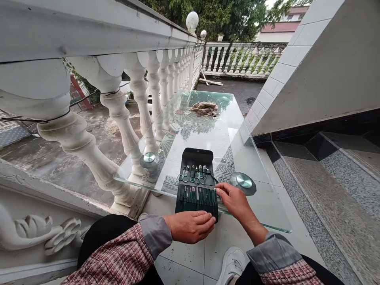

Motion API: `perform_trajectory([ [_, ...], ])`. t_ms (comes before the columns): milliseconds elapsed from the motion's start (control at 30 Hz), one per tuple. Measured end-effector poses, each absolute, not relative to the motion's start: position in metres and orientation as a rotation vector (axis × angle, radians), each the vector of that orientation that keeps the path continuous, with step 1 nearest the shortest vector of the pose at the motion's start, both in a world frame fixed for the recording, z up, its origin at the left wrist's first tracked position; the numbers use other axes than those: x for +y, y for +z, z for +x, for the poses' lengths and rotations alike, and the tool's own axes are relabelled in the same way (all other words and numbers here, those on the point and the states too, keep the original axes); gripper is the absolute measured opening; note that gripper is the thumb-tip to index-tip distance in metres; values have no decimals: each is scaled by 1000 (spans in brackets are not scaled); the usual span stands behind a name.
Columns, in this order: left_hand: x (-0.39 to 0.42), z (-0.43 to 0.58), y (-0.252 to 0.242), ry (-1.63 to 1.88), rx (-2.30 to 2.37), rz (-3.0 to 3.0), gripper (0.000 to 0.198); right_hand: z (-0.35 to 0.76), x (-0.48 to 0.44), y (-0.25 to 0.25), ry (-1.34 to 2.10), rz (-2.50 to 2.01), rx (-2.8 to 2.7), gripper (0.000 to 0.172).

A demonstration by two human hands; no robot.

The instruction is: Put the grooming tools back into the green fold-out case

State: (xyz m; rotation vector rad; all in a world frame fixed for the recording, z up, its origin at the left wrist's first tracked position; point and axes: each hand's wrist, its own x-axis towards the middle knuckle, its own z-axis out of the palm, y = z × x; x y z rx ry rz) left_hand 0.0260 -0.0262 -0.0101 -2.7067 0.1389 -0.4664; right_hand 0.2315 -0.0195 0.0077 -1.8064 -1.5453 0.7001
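Note:
An unfolded dark green manicure set case (pixel 197 206) lies over the near edge of the glass table, its lower part overhanging. Elastic loops hold several tools in two rows: green-handled scissors (pixel 199 180), nail clippers (pixel 204 169) and slim metal tools in the lower row. My left hand (pixel 192 226) is closed at the case's bottom edge, fingers together, the fingertips at the lower right corner. At the right edge of the case, my right hand (pixel 233 200) pinches with thumb and forefinger; a small pale bit shows at the fingertips, too small to name.
The glass table (pixel 204 134) rests on round metal-capped supports (pixel 244 181). A crumpled brown cloth (pixel 204 108) lies toward its far end. White balusters (pixel 114 111) line the left side. Stone steps (pixel 326 178) rise at the right. A white shoe (pixel 233 263) stands on the tiled floor below.

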Motion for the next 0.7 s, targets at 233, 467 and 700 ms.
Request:
perform_trajectory([
  [233,-24,27,-16,-448,116,-2732,29,225,-5,16,757,-1794,-1593,28],
  [467,-24,27,-16,-452,117,-2753,28,219,10,19,941,-1734,-1609,22],
  [700,-24,26,-13,-462,119,-2758,28,216,19,22,1153,-1697,-1551,16],
])
